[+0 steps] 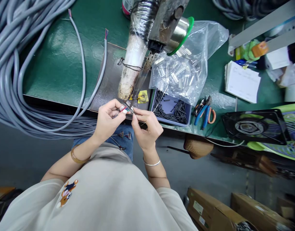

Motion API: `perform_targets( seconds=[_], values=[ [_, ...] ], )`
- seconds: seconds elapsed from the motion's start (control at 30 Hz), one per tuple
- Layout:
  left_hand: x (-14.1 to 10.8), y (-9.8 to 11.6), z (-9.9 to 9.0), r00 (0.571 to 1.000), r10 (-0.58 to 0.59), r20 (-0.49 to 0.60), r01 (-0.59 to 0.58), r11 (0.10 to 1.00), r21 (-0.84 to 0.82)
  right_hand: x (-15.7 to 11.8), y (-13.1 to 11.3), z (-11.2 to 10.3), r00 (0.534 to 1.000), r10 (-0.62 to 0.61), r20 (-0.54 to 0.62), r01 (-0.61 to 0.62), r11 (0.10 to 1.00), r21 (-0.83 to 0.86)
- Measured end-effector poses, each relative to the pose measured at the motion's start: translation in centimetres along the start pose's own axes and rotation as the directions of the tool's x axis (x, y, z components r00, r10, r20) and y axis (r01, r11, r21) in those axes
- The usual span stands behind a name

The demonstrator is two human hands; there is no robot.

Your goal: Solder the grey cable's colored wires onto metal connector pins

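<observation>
Below the tip of a fixed soldering iron (pixel 143 75), my two hands meet at the near edge of the bench. My left hand (pixel 110 117) is closed, pinching thin coloured wires (pixel 124 109) at a small multi-pin connector (pixel 127 104). My right hand (pixel 147 125) is closed too, its thumb and forefinger beside the connector. A thin strand of solder wire (pixel 159 102) runs down into the right hand's fingers; its end is hidden. More wired connectors (pixel 125 134) lie on my lap.
Grey cables (pixel 12 70) fill the left side. A solder spool (pixel 178 35) stands above a plastic bag (pixel 195 54) of metal shells. Right of my hands are a blue bin (pixel 171 112) of black sleeves, pliers (pixel 205 112) and a black fan (pixel 255 126).
</observation>
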State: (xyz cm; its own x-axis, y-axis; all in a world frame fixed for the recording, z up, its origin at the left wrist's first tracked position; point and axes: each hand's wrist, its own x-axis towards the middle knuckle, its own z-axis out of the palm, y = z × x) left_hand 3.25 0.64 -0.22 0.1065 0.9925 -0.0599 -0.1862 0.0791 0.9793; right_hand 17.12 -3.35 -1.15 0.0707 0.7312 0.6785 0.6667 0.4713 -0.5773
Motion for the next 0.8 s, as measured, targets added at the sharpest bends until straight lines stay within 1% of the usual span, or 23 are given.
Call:
perform_targets(
  seconds=[0.1,0.17,0.23,0.3,0.37,0.43,0.53,0.6,0.63,0.67,0.7,0.73,0.77,0.8],
  values=[
    [0.1,0.0,0.0,1.000,0.012,-0.011,-0.012,1.000,-0.003,0.0,0.0,0.1,1.000,0.011,0.003,-0.011,1.000,0.014],
    [0.1,0.1,0.0,1.000,0.001,0.007,-0.001,1.000,-0.017,0.0,0.1,-0.1,0.999,0.043,0.015,-0.043,0.998,0.042],
    [0.1,0.2,-0.1,0.997,-0.045,0.059,0.047,0.998,-0.033,0.2,0.2,-0.6,0.991,0.130,0.038,-0.133,0.988,0.081],
    [-0.1,0.3,-0.3,0.989,-0.109,0.102,0.113,0.993,-0.037,0.6,0.4,-1.4,0.970,0.233,0.074,-0.240,0.964,0.110],
    [-0.3,0.4,-0.4,0.981,-0.151,0.120,0.156,0.987,-0.033,0.9,0.3,-2.2,0.950,0.281,0.136,-0.297,0.948,0.115],
    [-0.5,0.4,-0.4,0.977,-0.163,0.134,0.168,0.985,-0.024,1.3,0.2,-2.9,0.934,0.269,0.236,-0.302,0.946,0.118],
    [-0.8,0.3,-0.5,0.976,-0.153,0.153,0.156,0.988,-0.010,1.5,-0.3,-3.2,0.899,0.240,0.366,-0.299,0.948,0.111],
    [-1.0,0.2,-0.6,0.976,-0.147,0.162,0.151,0.989,-0.013,1.3,-0.5,-3.2,0.883,0.252,0.396,-0.314,0.944,0.099],
    [-1.1,0.2,-0.6,0.976,-0.147,0.162,0.153,0.988,-0.022,1.1,-0.6,-3.1,0.884,0.279,0.374,-0.333,0.939,0.087],
    [-1.2,0.1,-0.7,0.976,-0.150,0.158,0.157,0.987,-0.036,0.8,-0.6,-3.1,0.897,0.309,0.315,-0.348,0.935,0.075],
    [-1.2,0.1,-0.7,0.977,-0.151,0.148,0.161,0.986,-0.053,0.5,-0.6,-3.2,0.922,0.327,0.207,-0.346,0.936,0.067],
    [-1.3,0.1,-0.8,0.979,-0.153,0.136,0.164,0.984,-0.071,0.2,-0.6,-3.2,0.942,0.327,0.072,-0.332,0.941,0.068],
    [-1.3,0.0,-0.8,0.980,-0.154,0.124,0.165,0.982,-0.087,-0.2,-0.7,-3.3,0.951,0.302,-0.063,-0.297,0.952,0.078],
    [-1.3,0.0,-0.8,0.981,-0.154,0.115,0.165,0.981,-0.101,-0.5,-0.7,-3.3,0.950,0.260,-0.173,-0.247,0.965,0.091]
  ],
)
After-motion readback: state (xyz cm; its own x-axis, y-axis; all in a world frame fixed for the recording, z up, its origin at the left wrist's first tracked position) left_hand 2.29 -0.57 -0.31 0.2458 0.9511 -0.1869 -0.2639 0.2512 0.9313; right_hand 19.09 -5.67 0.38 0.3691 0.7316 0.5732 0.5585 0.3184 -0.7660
